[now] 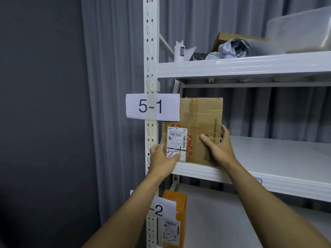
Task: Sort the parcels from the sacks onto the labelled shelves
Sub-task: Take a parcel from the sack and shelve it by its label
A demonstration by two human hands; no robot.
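Head view: a brown cardboard parcel [200,122] stands upright at the far left end of the middle white metal shelf [268,178], its base at the shelf's front lip and its left side just beside the white perforated upright post [151,51]. The left grip [162,161], a bare hand, holds the parcel's lower left edge, thumb laid across the bottom of the white shipping label [176,140], which bears a handwritten "5-1". The right grip [217,149], also bare, holds the parcel's right edge, thumb on the front face and fingers curled round the side. A white paper sign reading "5-1" [152,107] is taped to the post and overlaps the parcel's upper left corner. On the shelf below, an orange cardboard box [179,199] stands against the same post, partly behind a second paper sign [163,209] showing "-2". The top shelf carries a white cylindrical bottle marked "010" [179,51], crumpled grey plastic wrapping [231,48] and a translucent plastic tub [297,31]. A grey pleated curtain [111,68] hangs behind the rack.
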